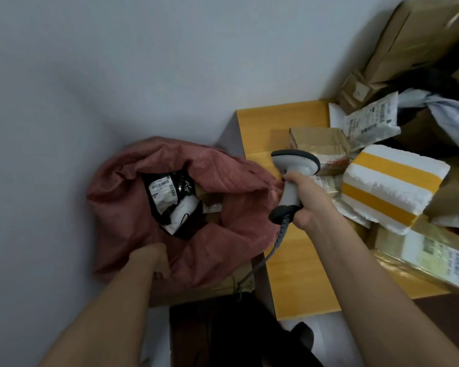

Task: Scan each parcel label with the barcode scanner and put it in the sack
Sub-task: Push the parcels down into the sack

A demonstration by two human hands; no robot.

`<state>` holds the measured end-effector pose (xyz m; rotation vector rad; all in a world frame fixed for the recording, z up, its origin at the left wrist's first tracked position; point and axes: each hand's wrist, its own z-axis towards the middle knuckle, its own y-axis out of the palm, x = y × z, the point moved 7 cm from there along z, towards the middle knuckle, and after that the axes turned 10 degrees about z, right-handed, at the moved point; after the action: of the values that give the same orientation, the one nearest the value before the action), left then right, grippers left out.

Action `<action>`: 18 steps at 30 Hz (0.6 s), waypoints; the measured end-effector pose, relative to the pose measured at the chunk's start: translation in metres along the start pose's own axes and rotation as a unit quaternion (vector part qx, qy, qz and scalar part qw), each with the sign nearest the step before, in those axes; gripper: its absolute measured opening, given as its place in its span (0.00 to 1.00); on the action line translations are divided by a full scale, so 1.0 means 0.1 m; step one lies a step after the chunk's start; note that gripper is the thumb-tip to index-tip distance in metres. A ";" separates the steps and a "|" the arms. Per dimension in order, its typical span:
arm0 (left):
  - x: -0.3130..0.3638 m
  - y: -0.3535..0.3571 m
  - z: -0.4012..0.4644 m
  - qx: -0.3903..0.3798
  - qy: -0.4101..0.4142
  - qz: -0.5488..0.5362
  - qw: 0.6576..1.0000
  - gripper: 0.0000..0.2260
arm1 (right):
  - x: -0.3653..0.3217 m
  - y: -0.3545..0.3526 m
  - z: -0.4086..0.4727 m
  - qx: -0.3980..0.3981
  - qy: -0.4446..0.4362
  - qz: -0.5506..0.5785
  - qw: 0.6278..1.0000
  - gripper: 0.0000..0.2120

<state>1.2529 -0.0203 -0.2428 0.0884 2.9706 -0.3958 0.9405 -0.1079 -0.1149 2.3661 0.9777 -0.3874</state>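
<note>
Right hand (306, 201) clamped grey pistol-grip barcode scanner (293, 178); left hand (154, 258) pinched limp pink woven sack (231, 186) rim. Nearest white foam parcel (390, 186): likely light, crushable; grip by sides.

One wide-angle view from the person's head looks steeply down and forward, close over both forearms. The sack (186, 207) sits near centre toward 9 o'clock, the counter (297, 266) toward 3 o'clock, edges curving from the lens.

The sack (223, 205) sits on the floor left of the surface (297, 260), with a labelled parcel (164, 192) inside. Parcels (390, 184) are piled on the surface's right and far parts, the scanner (293, 178) between sack and pile.
</note>
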 end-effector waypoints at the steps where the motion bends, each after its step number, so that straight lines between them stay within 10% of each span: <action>1: -0.03 -0.01 -0.03 0.024 -0.014 -0.001 1.000 0.23 | -0.01 0.02 -0.06 -0.017 0.012 0.002 1.000 0.04; 7: 0.30 -0.22 -0.48 0.220 -0.019 -0.031 0.975 0.20 | -0.34 -0.40 -0.48 -0.078 0.040 -0.013 0.996 0.06; 18: 2.72 -0.93 -1.30 0.332 0.042 0.062 0.940 0.13 | -1.90 -2.52 -1.48 -0.042 -0.087 -0.015 0.995 0.07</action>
<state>0.9597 -0.0648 -0.1353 0.3669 2.7442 -1.3806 0.6358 0.0204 -0.0034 2.2026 0.9307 -0.5447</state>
